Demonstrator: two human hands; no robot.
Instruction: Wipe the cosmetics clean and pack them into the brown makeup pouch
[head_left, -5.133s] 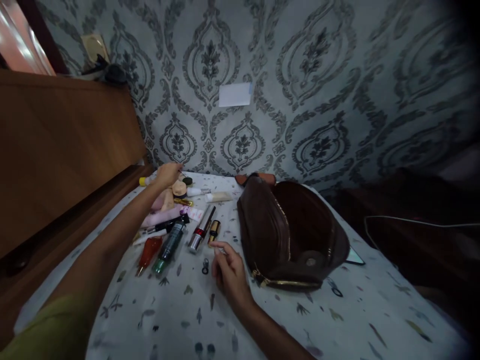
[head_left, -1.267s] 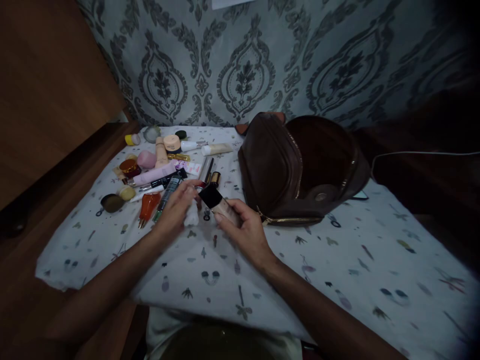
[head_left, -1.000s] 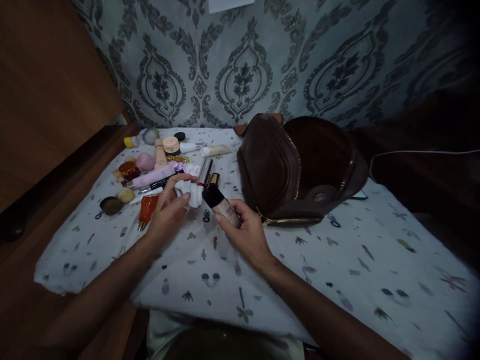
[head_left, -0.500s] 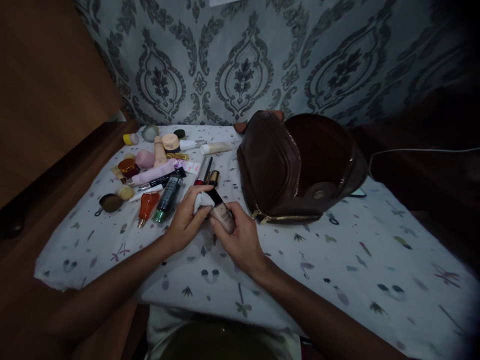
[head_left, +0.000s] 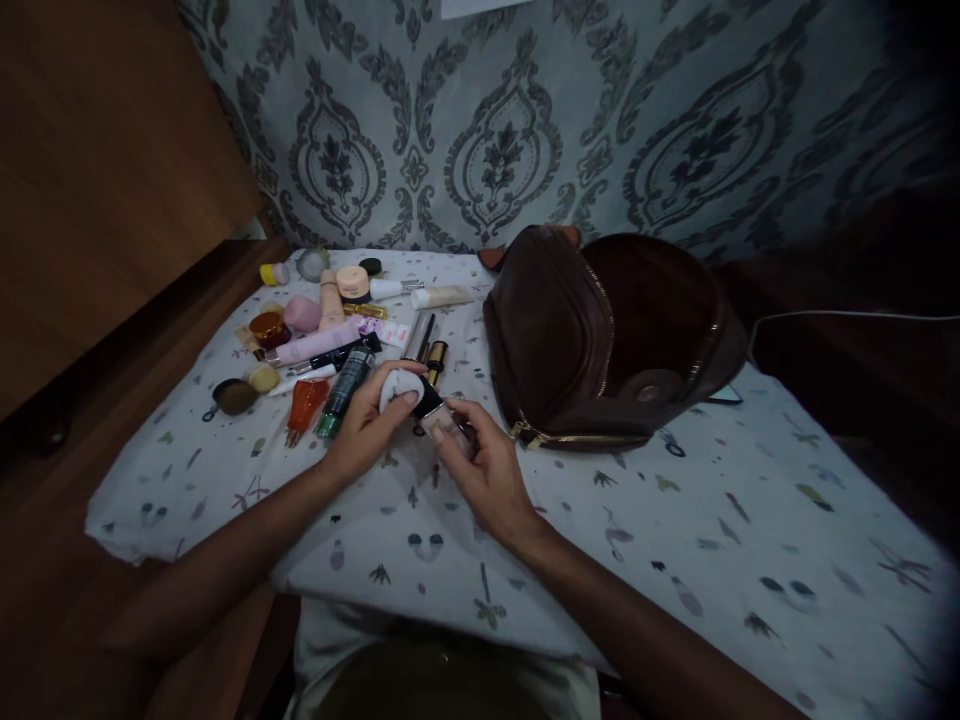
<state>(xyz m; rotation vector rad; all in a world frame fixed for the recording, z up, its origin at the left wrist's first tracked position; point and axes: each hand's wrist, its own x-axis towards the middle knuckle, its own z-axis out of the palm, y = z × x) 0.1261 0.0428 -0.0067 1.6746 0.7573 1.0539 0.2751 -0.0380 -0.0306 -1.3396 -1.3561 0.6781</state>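
Observation:
My right hand [head_left: 491, 475] is closed around a foundation bottle [head_left: 444, 424] with beige contents and a black cap, tilted toward the upper left. A white wipe [head_left: 400, 386] is pinched in my left hand [head_left: 367, 425] and lies against the bottle's black cap. Just beyond my fingers lie a gold-and-black tube [head_left: 437, 358] and a silver tube [head_left: 420, 335]. Left of my left hand are a dark bottle with a green end [head_left: 346, 390] and an orange bottle [head_left: 306, 408].
An unzipped brown leather bag [head_left: 555, 340] stands right of my hands. Several cosmetics, among them a peach jar [head_left: 352, 284], a pink tube [head_left: 313, 343] and a cream tube [head_left: 442, 297], lie at the left on the patterned cloth [head_left: 637, 590]. A wooden cabinet [head_left: 120, 180] borders the left.
The wipe has shifted from beside the cap onto it, and my right fingers sit differently on the bottle. The whole view has moved slightly.

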